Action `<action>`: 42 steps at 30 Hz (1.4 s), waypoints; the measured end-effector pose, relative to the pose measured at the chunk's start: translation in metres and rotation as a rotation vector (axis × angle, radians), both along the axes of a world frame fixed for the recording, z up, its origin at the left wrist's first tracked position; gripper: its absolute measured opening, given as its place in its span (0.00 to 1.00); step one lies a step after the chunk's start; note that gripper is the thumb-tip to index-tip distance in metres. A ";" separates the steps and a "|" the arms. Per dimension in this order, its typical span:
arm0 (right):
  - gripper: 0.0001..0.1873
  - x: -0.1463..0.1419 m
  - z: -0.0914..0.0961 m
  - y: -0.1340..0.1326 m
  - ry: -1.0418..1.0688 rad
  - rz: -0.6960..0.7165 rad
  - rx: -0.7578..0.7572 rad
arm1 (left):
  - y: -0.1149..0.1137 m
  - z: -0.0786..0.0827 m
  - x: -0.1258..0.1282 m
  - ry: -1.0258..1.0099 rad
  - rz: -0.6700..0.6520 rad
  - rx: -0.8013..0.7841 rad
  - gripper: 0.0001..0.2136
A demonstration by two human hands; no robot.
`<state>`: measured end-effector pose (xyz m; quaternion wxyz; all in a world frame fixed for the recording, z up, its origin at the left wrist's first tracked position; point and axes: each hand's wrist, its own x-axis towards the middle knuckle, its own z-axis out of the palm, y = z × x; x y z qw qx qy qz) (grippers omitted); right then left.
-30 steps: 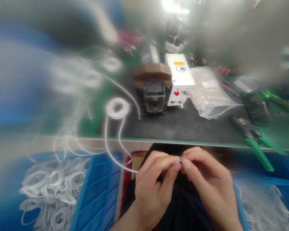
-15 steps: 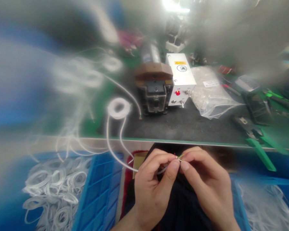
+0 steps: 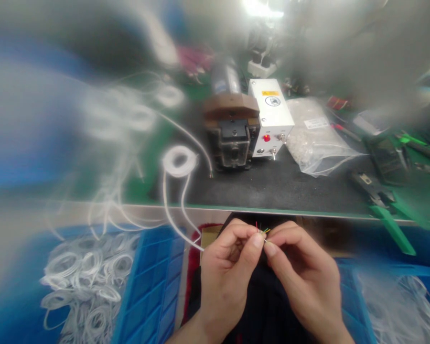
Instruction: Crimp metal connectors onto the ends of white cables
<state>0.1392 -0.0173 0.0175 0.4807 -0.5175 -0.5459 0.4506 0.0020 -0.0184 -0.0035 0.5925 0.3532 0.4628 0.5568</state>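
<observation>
My left hand point(image 3: 229, 272) pinches the end of a white cable point(image 3: 175, 232) between thumb and forefinger. Thin coloured wires point(image 3: 265, 231), red, dark, green and yellow, fan out of that end above the fingertips. A white wire from the same end runs to the fingertips of my right hand point(image 3: 304, 272), closed in a pinch on it. From my left hand the cable leads up to a white coil point(image 3: 180, 161) on the bench. Both hands are in front of the bench edge, close together. My palm hides part of the cable.
A machine with a clear front guard point(image 3: 233, 148) and a white control box point(image 3: 271, 119) stands on a black mat point(image 3: 283, 188). Right of it lie a plastic bag point(image 3: 318, 138) and green-handled pliers point(image 3: 390, 224). Blue crates point(image 3: 154, 277) with coiled cables point(image 3: 89, 277) flank me.
The coloured wires stand more spread apart above my left fingertips. My right thumb and fingertips have moved slightly left and down, with the white wire between them. The view has shifted a little.
</observation>
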 end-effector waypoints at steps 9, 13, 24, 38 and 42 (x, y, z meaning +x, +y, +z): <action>0.06 0.003 0.001 0.002 -0.064 0.015 0.015 | 0.004 0.002 -0.005 0.142 -0.007 0.040 0.08; 0.06 0.001 0.001 0.003 -0.098 -0.006 -0.024 | 0.003 -0.002 -0.004 0.093 -0.002 0.042 0.07; 0.07 0.009 0.006 0.009 -0.040 -0.013 -0.118 | 0.007 0.003 -0.011 0.218 -0.065 0.124 0.06; 0.05 0.024 0.009 0.013 -0.148 0.076 -0.045 | 0.009 0.006 -0.013 0.336 -0.113 0.146 0.06; 0.08 0.024 0.010 0.015 -0.145 0.067 -0.069 | 0.010 0.007 -0.014 0.375 -0.125 0.184 0.06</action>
